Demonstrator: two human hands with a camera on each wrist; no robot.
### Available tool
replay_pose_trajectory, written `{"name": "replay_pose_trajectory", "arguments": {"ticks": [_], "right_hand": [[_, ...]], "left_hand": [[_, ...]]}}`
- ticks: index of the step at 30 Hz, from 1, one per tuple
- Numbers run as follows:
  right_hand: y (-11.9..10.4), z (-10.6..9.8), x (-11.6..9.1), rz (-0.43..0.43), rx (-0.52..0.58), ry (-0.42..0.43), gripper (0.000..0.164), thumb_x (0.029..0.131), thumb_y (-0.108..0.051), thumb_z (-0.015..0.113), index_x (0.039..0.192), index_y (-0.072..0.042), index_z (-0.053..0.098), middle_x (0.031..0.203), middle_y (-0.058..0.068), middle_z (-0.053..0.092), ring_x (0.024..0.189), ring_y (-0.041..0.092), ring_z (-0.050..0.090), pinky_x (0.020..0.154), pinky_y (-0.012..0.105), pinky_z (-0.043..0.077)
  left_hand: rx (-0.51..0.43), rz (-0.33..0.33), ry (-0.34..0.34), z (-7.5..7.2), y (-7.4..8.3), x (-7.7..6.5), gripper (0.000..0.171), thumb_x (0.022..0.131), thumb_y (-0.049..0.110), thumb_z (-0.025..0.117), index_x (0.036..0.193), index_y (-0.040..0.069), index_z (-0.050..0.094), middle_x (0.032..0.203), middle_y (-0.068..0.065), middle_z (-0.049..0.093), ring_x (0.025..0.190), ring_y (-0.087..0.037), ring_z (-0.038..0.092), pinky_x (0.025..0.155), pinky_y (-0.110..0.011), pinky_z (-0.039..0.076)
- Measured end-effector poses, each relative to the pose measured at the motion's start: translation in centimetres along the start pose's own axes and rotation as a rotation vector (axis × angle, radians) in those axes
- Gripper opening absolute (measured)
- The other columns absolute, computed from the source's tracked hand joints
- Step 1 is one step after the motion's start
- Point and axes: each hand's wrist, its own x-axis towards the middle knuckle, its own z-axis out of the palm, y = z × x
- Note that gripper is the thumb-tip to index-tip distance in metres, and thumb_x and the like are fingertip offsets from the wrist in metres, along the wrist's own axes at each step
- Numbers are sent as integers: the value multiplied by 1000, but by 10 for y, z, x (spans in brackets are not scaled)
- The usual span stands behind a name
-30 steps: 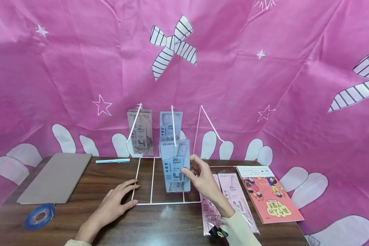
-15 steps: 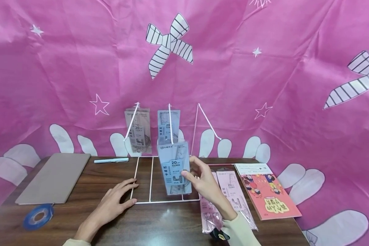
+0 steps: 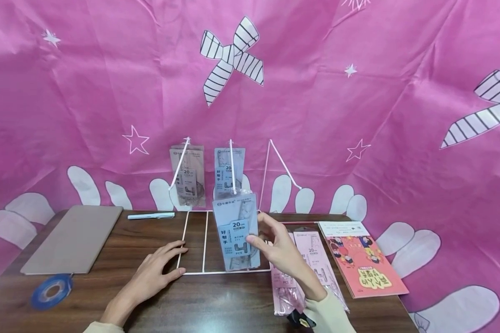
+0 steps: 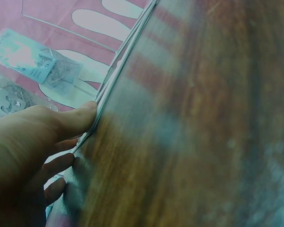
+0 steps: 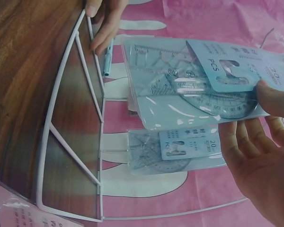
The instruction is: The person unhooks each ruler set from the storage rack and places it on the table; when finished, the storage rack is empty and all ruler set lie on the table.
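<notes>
My right hand (image 3: 281,245) pinches the right edge of a clear packet with a blue card, a ruler set (image 3: 237,233). Rulers and a protractor show inside it in the right wrist view. The packet stands upright, its top close to the tip of the middle hook (image 3: 232,166) of a white wire display rack (image 3: 204,245); whether they touch is unclear. Another blue ruler set (image 3: 222,162) hangs farther back on that hook. My left hand (image 3: 154,273) rests on the rack base's front left corner, thumb and fingertips touching the wire (image 4: 106,90).
Grey packets (image 3: 187,171) hang on the left hook. Pink packets (image 3: 312,259) lie under my right forearm, left of a red book (image 3: 364,263). A grey notebook (image 3: 75,240), light-blue pen (image 3: 151,216) and blue tape roll (image 3: 52,291) lie at left.
The blue ruler set in my right hand has moved slightly down and toward me, its top now near the hook's tip. My left hand stays on the rack corner.
</notes>
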Motion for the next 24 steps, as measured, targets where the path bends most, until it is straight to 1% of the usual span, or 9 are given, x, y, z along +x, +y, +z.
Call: {"name": "replay_pose_trajectory", "arguments": {"ticks": [3, 8, 11, 14, 18, 21, 24], "right_hand": [[-3, -1, -1, -23, 1, -20, 22, 96, -2, 73, 114, -7, 63, 108, 11, 75, 89, 19, 72, 76, 34, 59], [-9, -4, -4, -63, -7, -51, 23, 96, -1, 73, 116, -9, 63, 107, 10, 75, 91, 20, 72, 77, 35, 59], [-11, -6, -5, -71, -9, -68, 24, 96, -2, 73, 117, -10, 64, 106, 8, 74, 92, 20, 72, 78, 34, 59], [-12, -6, -6, -70, 7, -105, 23, 96, -1, 72, 115, -10, 65, 105, 8, 73, 89, 20, 72, 77, 35, 59], [-12, 1, -7, -76, 14, -185, 19, 96, -2, 72, 113, -8, 66, 103, 10, 72, 84, 18, 71, 75, 37, 60], [-10, 9, -7, -57, 7, -264, 18, 96, -6, 72, 114, -8, 67, 105, 9, 74, 87, 16, 72, 78, 38, 60], [-6, 20, -8, -26, -27, -352, 19, 97, -10, 73, 115, -9, 67, 104, 6, 74, 89, 13, 70, 81, 36, 60]], "left_hand": [[-1, 4, 0, 0, 0, 0, 46, 97, 34, 76, 138, 15, 68, 153, -5, 55, 137, -37, 53, 100, -67, 39], [-7, 4, -1, 0, 1, 0, 46, 97, 33, 76, 138, 15, 68, 153, -5, 55, 138, -37, 53, 101, -69, 38], [-14, 1, -4, -1, 1, 0, 46, 97, 34, 76, 138, 15, 68, 153, -6, 55, 138, -37, 53, 101, -69, 38], [-12, 0, -6, -1, 1, 0, 46, 97, 34, 75, 138, 15, 68, 153, -6, 55, 138, -37, 53, 101, -69, 38], [-4, 1, -6, 0, 0, 1, 46, 97, 35, 75, 138, 15, 68, 153, -6, 55, 138, -37, 53, 100, -67, 39], [2, 0, -3, 0, -1, 1, 48, 96, 35, 76, 138, 14, 68, 153, -8, 55, 138, -37, 53, 100, -66, 40], [17, 6, 4, 0, -1, 0, 51, 95, 35, 78, 139, 12, 67, 152, -11, 56, 138, -38, 52, 99, -64, 41]]}}
